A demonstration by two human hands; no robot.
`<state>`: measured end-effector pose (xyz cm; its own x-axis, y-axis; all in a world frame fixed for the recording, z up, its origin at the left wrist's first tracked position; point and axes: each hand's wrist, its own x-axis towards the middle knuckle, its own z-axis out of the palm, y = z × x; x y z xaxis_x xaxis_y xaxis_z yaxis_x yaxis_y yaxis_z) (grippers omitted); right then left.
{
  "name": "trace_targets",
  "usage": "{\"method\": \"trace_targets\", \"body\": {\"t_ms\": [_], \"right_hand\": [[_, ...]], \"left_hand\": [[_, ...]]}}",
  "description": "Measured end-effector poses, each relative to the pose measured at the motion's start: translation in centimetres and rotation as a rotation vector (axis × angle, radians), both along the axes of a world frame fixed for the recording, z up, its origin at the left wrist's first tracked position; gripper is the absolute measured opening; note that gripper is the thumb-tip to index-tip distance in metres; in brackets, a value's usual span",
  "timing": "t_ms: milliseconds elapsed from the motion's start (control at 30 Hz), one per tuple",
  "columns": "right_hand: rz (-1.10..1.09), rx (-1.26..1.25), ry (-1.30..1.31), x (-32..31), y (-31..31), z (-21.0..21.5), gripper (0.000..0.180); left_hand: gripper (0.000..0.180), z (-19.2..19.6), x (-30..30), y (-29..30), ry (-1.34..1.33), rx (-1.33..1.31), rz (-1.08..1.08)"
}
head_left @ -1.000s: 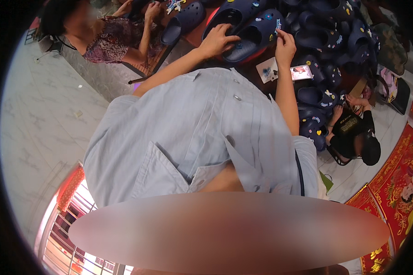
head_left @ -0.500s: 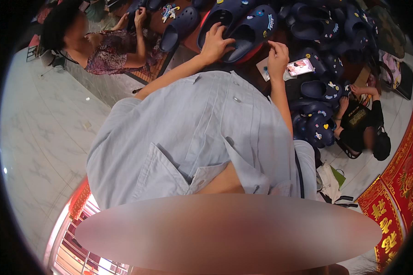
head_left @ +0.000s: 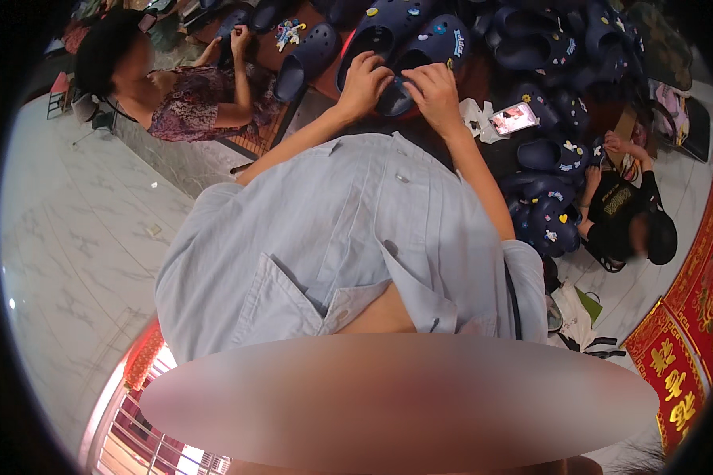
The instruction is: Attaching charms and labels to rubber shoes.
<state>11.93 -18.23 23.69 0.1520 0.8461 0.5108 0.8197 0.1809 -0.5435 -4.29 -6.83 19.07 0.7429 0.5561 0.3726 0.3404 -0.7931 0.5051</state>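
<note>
Two navy foam clogs with small colourful charms stand side by side before me, the left clog and the right clog. A bit of red shows beneath them. Both my hands are at their near ends, fingertips almost meeting. My left hand is closed, its fingers bent toward the right. With thumb and fingers pinched together, my right hand comes in over the right clog's heel. Whatever the fingertips hold is too small to make out. Beside my right hand lies a crumpled white plastic bag, partly under a lit phone.
Many more charmed clogs crowd the right side, and a single clog sits left of my hands, near a loose cluster of charms. One person works at the left, another at the right.
My right hand has moved left from beside the phone to the clog's heel. My left hand has drawn its fingers together and moved slightly nearer. The white bag now lies crumpled beside the phone.
</note>
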Motion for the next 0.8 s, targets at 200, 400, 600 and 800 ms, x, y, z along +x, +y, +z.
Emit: {"method": "trace_targets", "body": {"t_ms": [200, 400, 600, 800], "right_hand": [[0.053, 0.002, -0.028, -1.1, 1.4, 0.2, 0.028], [0.028, 0.093, -0.057, -1.1, 2.7, 0.7, 0.024], [-0.24, 0.141, 0.253, 1.8, 5.2, 0.3, 0.011], [-0.388, -0.026, 0.179, 4.7, 9.2, -1.2, 0.013]], "left_hand": [[0.013, 3.2, 0.2, 0.1, -0.192, -0.291, 0.052], [0.028, 2.6, 0.2, 0.8, -0.191, -0.91, 0.12], [0.037, 3.2, 1.9, 2.1, -0.381, -1.158, 0.21], [0.037, 1.1, 5.4, 4.0, -0.339, -1.232, 0.153]]}}
